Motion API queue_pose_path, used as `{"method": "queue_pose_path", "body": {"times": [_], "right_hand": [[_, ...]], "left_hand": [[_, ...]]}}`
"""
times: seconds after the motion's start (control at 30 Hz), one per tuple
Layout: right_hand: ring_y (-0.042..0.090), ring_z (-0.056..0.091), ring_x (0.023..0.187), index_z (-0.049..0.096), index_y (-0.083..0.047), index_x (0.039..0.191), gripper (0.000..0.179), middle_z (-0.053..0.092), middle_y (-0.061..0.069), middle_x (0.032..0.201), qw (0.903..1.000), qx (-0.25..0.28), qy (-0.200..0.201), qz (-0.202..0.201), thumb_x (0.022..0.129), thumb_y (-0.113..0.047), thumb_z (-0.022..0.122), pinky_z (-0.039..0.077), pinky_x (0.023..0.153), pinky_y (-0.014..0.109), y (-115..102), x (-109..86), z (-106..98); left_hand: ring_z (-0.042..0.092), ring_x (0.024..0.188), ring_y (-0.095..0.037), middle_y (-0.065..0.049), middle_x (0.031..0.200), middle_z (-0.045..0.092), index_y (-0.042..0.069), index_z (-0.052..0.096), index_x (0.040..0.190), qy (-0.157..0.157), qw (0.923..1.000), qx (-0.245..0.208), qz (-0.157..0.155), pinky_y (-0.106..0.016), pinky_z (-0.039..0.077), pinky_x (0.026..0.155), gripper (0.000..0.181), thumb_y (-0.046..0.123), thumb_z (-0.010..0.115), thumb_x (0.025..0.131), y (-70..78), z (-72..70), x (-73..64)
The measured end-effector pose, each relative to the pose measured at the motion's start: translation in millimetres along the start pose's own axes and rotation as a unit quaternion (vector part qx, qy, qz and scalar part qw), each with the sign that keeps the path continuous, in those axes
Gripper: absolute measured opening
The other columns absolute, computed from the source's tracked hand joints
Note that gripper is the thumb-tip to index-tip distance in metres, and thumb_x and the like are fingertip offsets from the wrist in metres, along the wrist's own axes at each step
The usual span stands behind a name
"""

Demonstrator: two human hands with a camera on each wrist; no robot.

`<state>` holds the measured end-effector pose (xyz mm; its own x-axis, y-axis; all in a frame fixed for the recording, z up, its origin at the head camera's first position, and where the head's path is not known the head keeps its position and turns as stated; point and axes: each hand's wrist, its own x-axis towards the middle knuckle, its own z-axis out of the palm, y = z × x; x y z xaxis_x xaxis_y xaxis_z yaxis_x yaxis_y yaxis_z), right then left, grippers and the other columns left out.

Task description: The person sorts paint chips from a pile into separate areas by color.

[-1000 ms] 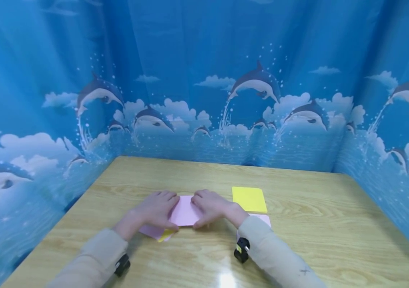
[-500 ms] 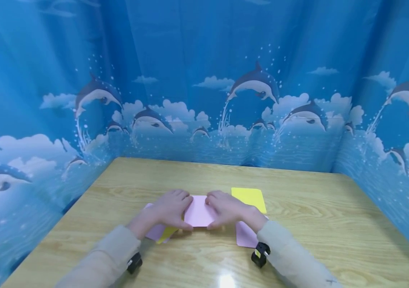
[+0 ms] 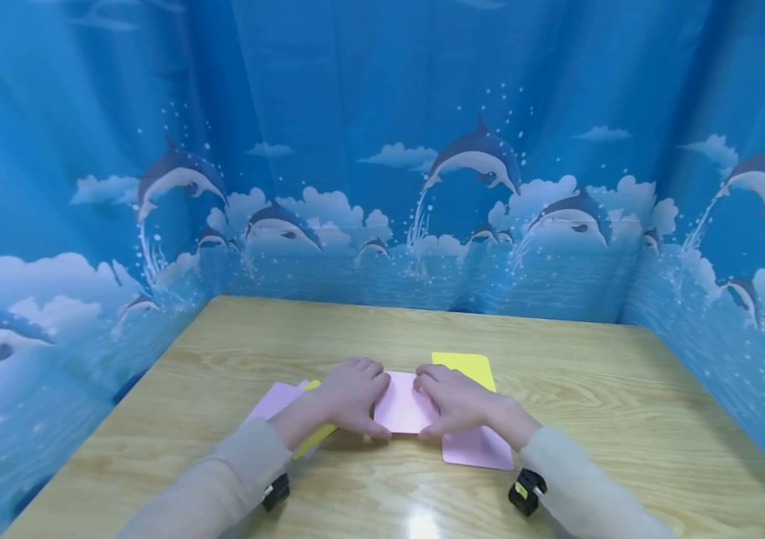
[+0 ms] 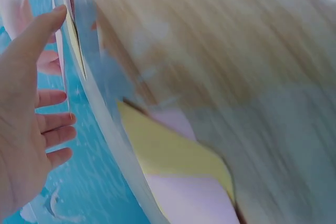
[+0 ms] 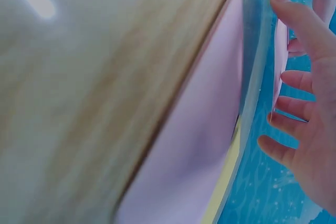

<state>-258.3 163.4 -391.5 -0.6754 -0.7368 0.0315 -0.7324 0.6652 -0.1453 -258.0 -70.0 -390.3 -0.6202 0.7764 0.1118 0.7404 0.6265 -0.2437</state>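
Note:
Between both hands, a pink card (image 3: 406, 404) with its flat face toward the head camera is held by its left and right edges. My left hand (image 3: 353, 397) grips its left edge with thumb and fingertips. The right edge is in my right hand (image 3: 459, 402); both wrist views show the card edge-on, off the table. Beside my left hand lie overlapping pink cards (image 3: 275, 399) and a yellow card (image 3: 316, 439), partly hidden by the arm. Under and behind the right hand are another yellow card (image 3: 468, 364) and another pink card (image 3: 477, 450).
The wood-grain table (image 3: 234, 352) carries the cards, with a bright reflection near its front. Around its back and sides hangs a blue dolphin-print curtain (image 3: 328, 135). Small black devices (image 3: 526, 491) are strapped at the wrists.
Both hands have moved right together, carrying the pink card from beside the left cards toward the right ones. More of the left cards and of the right pink card now shows.

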Motion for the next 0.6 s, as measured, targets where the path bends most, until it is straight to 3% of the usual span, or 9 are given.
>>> {"method": "queue_pose_path", "body": {"times": [0.3,0.6], "right_hand": [[0.028,0.039,0.123,0.052,-0.008,0.116,0.065,0.043,0.015,0.133,0.9994,-0.022,0.027,-0.003,0.070,-0.049,0.072,0.036,0.100,0.042,10,-23.0,0],[0.032,0.043,0.119,0.053,-0.006,0.114,0.067,0.046,0.019,0.130,0.9986,-0.027,0.043,-0.013,0.070,-0.052,0.071,0.040,0.096,0.046,18,-46.7,0]], "left_hand": [[0.047,0.099,-0.018,-0.003,0.105,0.053,0.011,0.054,0.108,-0.021,0.9998,0.002,-0.002,-0.034,0.040,0.090,0.075,0.077,0.050,0.071,17.3,-3.3,15.5],[0.046,0.090,-0.016,0.000,0.096,0.051,0.012,0.054,0.103,-0.017,0.9994,0.022,0.020,-0.029,0.040,0.081,0.075,0.080,0.046,0.071,34.5,-2.7,29.6]]}}
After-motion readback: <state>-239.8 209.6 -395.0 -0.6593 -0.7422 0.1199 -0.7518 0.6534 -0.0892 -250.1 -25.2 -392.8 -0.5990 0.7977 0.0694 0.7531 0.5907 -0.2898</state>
